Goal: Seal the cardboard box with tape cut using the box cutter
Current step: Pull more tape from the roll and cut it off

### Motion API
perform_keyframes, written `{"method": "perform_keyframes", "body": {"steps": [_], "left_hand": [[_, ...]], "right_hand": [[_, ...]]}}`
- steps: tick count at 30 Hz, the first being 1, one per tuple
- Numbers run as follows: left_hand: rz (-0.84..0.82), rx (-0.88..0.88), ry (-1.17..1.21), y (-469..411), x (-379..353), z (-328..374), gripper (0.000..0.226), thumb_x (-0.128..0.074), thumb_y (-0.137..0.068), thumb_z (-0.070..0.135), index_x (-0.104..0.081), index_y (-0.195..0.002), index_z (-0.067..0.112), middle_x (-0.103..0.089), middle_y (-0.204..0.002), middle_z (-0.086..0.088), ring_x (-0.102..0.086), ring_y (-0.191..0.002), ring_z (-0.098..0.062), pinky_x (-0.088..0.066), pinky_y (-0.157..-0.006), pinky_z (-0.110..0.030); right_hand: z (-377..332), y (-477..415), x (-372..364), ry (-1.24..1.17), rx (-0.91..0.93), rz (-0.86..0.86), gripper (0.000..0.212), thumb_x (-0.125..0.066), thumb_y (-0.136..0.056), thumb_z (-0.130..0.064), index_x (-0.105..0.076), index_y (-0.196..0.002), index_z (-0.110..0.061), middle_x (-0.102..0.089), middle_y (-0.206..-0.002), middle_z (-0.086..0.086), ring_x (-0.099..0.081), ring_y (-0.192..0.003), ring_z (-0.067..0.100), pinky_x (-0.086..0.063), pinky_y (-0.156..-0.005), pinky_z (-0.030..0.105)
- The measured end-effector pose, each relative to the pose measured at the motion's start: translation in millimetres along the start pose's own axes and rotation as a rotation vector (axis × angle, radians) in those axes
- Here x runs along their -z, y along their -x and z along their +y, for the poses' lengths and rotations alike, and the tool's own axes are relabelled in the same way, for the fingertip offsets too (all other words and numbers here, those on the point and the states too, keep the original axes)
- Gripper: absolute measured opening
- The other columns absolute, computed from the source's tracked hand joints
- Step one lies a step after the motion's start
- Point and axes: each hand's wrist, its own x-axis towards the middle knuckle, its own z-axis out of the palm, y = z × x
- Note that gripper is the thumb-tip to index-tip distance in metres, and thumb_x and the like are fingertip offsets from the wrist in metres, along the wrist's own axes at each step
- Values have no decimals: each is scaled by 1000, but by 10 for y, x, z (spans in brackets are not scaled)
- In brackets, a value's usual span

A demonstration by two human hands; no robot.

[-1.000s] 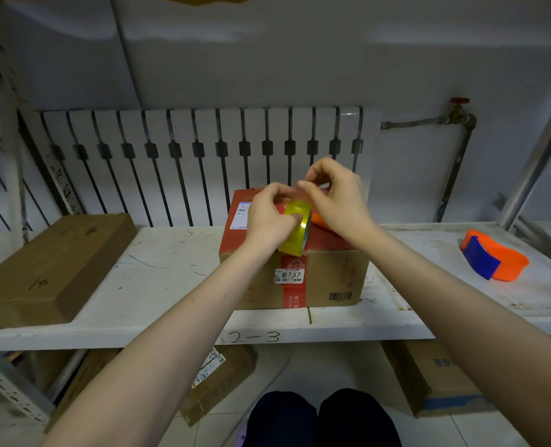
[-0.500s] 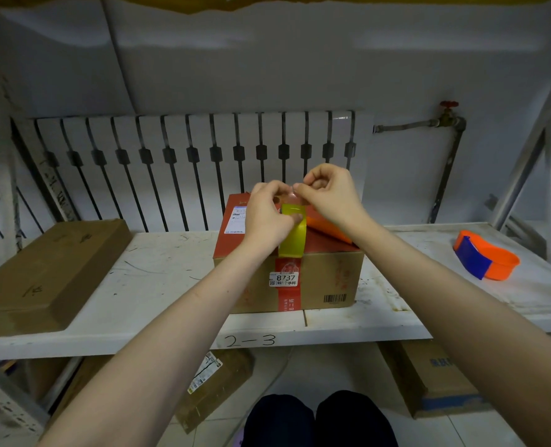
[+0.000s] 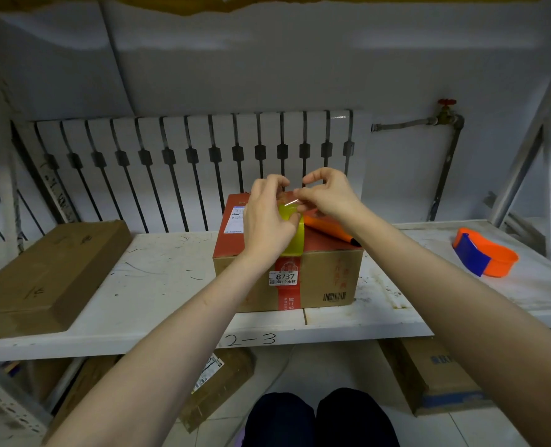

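Centrally, near the front edge of the shelf [image 3: 158, 285], stands the cardboard box [image 3: 325, 282]. Above its top, the left hand [image 3: 267, 221] grips the yellow tape roll [image 3: 295, 233], fingers wrapped around it. The right hand [image 3: 327, 196] pinches the tape's free end. An orange box cutter [image 3: 330, 230] lies on the box top, beneath the right wrist.

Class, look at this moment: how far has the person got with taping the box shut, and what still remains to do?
Done: the cardboard box sits closed on the shelf. In hand: the left hand holds the yellow tape roll over the lid, while the right hand pinches its free end. Left: the orange box cutter lies unused on the lid, so laying, cutting and pressing remain.
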Motion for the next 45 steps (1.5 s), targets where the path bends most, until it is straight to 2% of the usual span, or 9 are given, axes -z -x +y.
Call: {"method": "perform_keyframes", "body": {"steps": [6,14,17,22,25,33,39,42,45], "left_hand": [[39,-19,-76,67,-8,-38,25,-74,-74,25,-60,-94,20,-56,-101,1,-55,-99,-20,-49,-84,-46],[38,5,-147,101,46,-83,26,-74,-76,35,-62,-95,23,-63,-100,5,-55,-101,-18,-40,-87,-37],[32,-2,-163,103,48,-90,24,-73,-77,33,-62,-96,22,-63,-101,4,-55,-102,-18,-39,-88,-37],[-25,12,-120,91,44,-114,28,-71,-80,31,-59,-102,21,-64,-102,4,-57,-100,-17,-47,-87,-38],[-73,72,-64,58,43,-94,38,-72,-80,26,-54,-113,18,-56,-112,0,-52,-102,-13,-45,-81,-26],[-202,175,-21,-38,36,-78,43,-75,-77,26,-54,-115,21,-57,-118,-5,-53,-106,-17,-40,-83,-25],[-126,246,9,-34,3,-49,30,-77,-75,26,-65,-102,23,-51,-117,-4,-53,-101,-18,-45,-81,-23],[-39,175,74,-15,14,1,29,-78,-73,20,-65,-98,20,-55,-108,-1,-52,-92,-10,-37,-71,-8],[23,105,157,22,27,32,23,-75,-75,16,-62,-94,20,-62,-95,3,-56,-90,-9,-44,-77,-17]], "right_hand": [[-7,-71,-5,42,-62,-20,37,-72,-81,-20,-49,-109,-14,-70,-95,16,-66,-70,21,-47,-47,23],[-22,-75,1,115,-92,-77,38,-66,-86,-17,-46,-117,-13,-67,-84,9,-63,-63,14,-45,-47,19],[-15,-94,-9,114,-64,-33,37,-67,-84,-15,-48,-116,-11,-67,-94,11,-65,-80,19,-46,-53,22],[9,-89,-16,75,61,42,30,-68,-84,-15,-51,-109,-10,-60,-72,-3,-59,-76,11,-45,-64,20],[33,-61,-24,72,131,50,26,-66,-85,-15,-51,-107,-11,-59,-65,-7,-59,-75,10,-50,-77,27],[31,42,62,36,350,0,30,-66,-86,-12,-48,-109,-18,-66,-68,-2,-67,-74,15,-53,-83,29],[105,135,122,36,377,-84,34,-67,-85,-12,-46,-112,-16,-65,-73,-3,-64,-70,9,-52,-73,24],[157,130,94,29,357,-49,32,-66,-85,-8,-47,-109,-14,-63,-73,-5,-61,-73,4,-48,-79,24],[170,122,64,-3,281,-48,30,-64,-86,-8,-47,-109,-15,-63,-74,-4,-63,-77,6,-46,-85,21]]}}
